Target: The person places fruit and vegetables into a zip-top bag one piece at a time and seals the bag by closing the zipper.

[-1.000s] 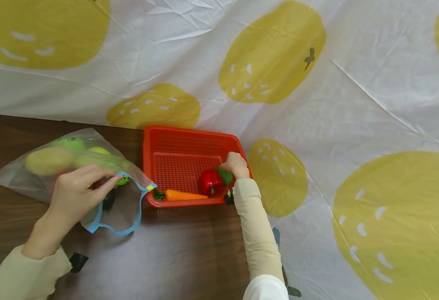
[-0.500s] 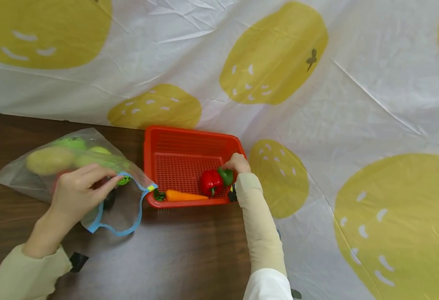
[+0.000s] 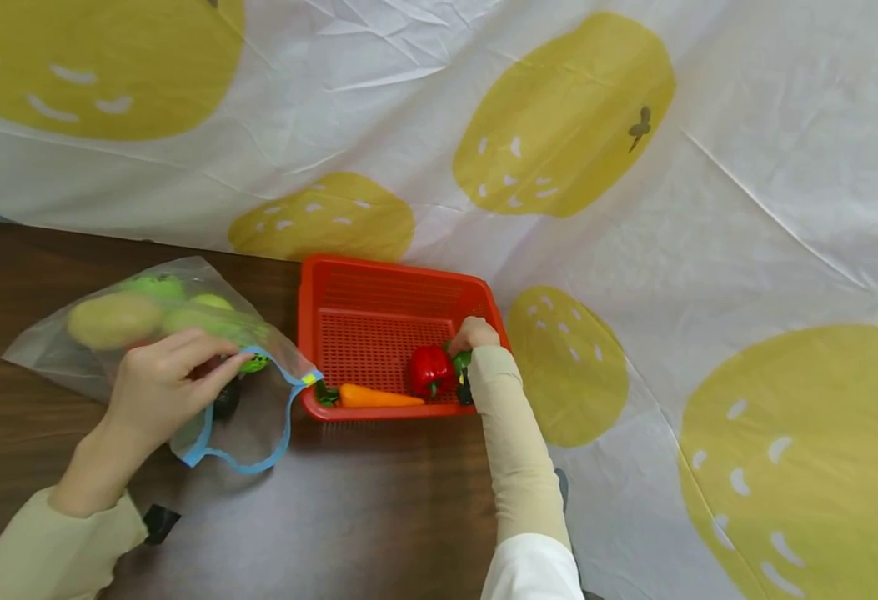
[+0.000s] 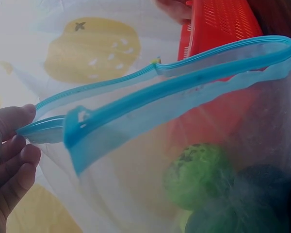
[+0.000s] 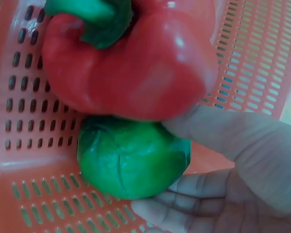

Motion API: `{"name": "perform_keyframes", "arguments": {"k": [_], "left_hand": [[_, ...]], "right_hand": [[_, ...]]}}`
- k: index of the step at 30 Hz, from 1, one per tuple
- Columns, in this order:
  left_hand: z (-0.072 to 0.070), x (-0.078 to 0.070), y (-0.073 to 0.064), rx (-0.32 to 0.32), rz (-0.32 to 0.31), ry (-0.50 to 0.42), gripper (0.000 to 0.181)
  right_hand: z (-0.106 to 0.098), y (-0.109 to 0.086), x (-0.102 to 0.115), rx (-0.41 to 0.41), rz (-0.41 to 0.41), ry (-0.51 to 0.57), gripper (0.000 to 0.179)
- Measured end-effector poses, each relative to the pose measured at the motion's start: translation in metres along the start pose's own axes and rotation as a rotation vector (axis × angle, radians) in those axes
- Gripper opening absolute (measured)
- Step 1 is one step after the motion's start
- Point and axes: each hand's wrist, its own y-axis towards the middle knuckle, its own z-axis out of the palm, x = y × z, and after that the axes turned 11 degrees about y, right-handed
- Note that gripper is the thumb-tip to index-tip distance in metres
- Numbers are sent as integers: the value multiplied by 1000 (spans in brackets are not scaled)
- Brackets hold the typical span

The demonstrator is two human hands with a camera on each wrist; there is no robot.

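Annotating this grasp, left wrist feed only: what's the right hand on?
Observer: The right hand has its thumb and fingers around a round green item.
Operator: Anything next to that?
Observer: A red bell pepper, right up against it in the right wrist view.
Operator: What else is in the basket?
Observer: A carrot, lying along the near side in the head view.

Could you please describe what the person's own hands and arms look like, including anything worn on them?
The left hand and right hand are ungloved. Both forearms wear plain beige sleeves; the right one meets a white sleeve higher up. A small black item shows beside the left cuff; its nature is unclear.
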Motion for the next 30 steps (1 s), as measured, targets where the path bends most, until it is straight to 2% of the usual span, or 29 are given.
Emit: {"name": "perform_keyframes", "arguments": {"k": [3, 7, 10, 14, 22, 30], "left_hand": [[1, -1, 0, -3, 1, -9, 49], [1, -1, 0, -4, 2, -21, 49], [2, -1, 0, -3, 1, -23, 49], [1, -1, 0, 0, -2, -18, 49], [1, -4, 0, -4, -5, -13, 51], [0, -6, 1, -7, -7, -11, 53]], "right_hand": [[1, 0, -2, -4, 3, -20, 25], [1, 1, -6, -20, 5, 5, 36], [-1, 0, -6, -64, -14, 34, 42], [-9, -7, -2, -110, -64, 63, 41], [-42, -39, 17, -134, -170, 178, 37], [-48, -83, 39, -138, -321, 363, 27]]}}
